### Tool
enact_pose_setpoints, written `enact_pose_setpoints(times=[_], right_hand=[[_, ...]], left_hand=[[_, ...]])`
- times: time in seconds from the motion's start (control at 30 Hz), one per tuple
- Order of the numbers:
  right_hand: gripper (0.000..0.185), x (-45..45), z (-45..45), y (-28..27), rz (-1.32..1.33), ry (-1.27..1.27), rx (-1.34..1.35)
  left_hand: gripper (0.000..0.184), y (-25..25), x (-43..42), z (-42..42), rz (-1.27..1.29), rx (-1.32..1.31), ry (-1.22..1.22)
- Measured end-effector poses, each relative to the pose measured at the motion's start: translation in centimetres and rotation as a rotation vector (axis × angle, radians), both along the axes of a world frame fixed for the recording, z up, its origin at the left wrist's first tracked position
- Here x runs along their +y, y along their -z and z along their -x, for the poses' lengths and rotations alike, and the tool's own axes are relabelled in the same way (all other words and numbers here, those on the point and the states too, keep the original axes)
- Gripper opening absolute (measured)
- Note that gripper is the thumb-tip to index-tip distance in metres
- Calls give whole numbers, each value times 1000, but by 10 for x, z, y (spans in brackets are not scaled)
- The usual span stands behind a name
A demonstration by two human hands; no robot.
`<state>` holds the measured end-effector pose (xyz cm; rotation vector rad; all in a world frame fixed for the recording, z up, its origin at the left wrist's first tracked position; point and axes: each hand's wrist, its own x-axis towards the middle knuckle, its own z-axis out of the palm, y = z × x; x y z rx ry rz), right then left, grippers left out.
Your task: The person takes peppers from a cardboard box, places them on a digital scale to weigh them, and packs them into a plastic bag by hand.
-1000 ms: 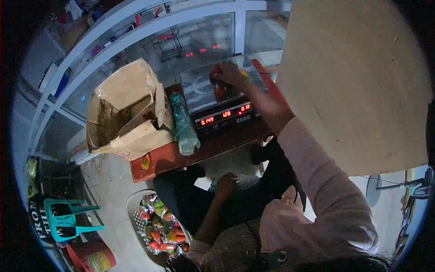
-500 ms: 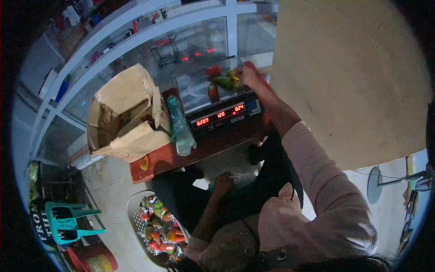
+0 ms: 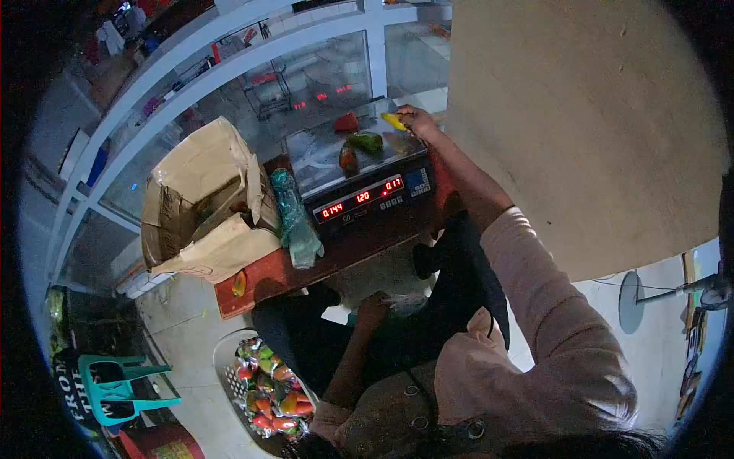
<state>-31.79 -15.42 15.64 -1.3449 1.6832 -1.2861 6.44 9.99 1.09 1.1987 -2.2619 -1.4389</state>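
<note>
My right hand [image 3: 418, 123] is closed around a yellow pepper [image 3: 394, 121], held over the back right of a digital scale [image 3: 325, 177]. On the scale's metal plate lie a green pepper [image 3: 366, 141], a red pepper [image 3: 346, 122] and a dark reddish pepper [image 3: 349, 159]. The red display [image 3: 362, 198] reads 0.144, 1.20 and 0.17. Low between my knees, my left hand [image 3: 373, 310] is in shadow, closed on a clear plastic bag [image 3: 409, 304]; its fingers show only in part.
An open cardboard box [image 3: 218, 256] and a rolled green plastic bag [image 3: 297, 222] stand left of the scale on a red bench [image 3: 264, 277]. One small pepper [image 3: 240, 284] lies at the bench corner. A basket [image 3: 223, 359] of wrapped peppers and a green stool [image 3: 126, 387] are on the floor.
My right hand has lifted the yellow pepper away from the others on the scale. The first reading dropped from 0.207 to 0.144, the last from 0.24 to 0.17. The left hand has stayed low.
</note>
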Motion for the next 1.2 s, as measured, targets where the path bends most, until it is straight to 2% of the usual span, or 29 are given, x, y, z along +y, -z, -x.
enact_pose_setpoints(times=[0.07,0.13,0.17,0.23,0.3,0.33,0.37,0.43,0.47,0.53,0.63,0.67,0.77,0.87,0.93,0.97,1.03,1.13,1.2], right_hand=[[20,-1,-1,0,-44,1,-67],[20,-20,12,31,193,-101,36],[20,-26,16,42,313,-153,87],[21,-21,11,28,172,-99,221],[21,-13,-1,11,62,-43,175],[22,-8,-8,4,23,-13,64],[22,-7,-13,4,-15,17,-48],[23,-5,-20,1,155,46,312],[24,-5,-21,3,239,61,491],[25,-7,-29,10,153,111,529],[25,-3,-44,10,74,148,659],[25,-4,-46,14,54,153,716],[24,-8,-46,12,59,59,564],[27,-1,-53,-3,202,128,977],[29,0,-61,-10,164,28,961],[31,-1,-64,-10,144,-23,951],[33,10,-87,-22,81,40,932],[36,12,-102,-11,90,92,1039],[37,9,-105,-6,146,110,1087]], left_hand=[[23,2,0,2,209,-146,87],[23,-20,1,6,366,-241,168],[24,-11,-1,4,426,-245,232],[25,18,-5,-2,547,-253,357],[27,13,-2,3,287,-212,159],[28,10,-2,5,158,-190,61],[28,10,-2,5,197,-198,79],[29,10,-2,5,274,-212,117],[28,4,-1,5,219,-163,77],[27,-6,1,4,110,-65,-9],[23,-6,0,8,119,-204,-7],[23,-5,-1,7,143,-178,23],[21,-3,1,4,191,-104,47],[19,-8,7,3,179,-51,-33],[18,-16,7,6,151,-31,-36],[18,-14,5,5,214,-4,36],[18,-8,1,3,339,50,173],[20,-12,2,5,102,-30,44],[21,-19,4,3,86,60,1]])
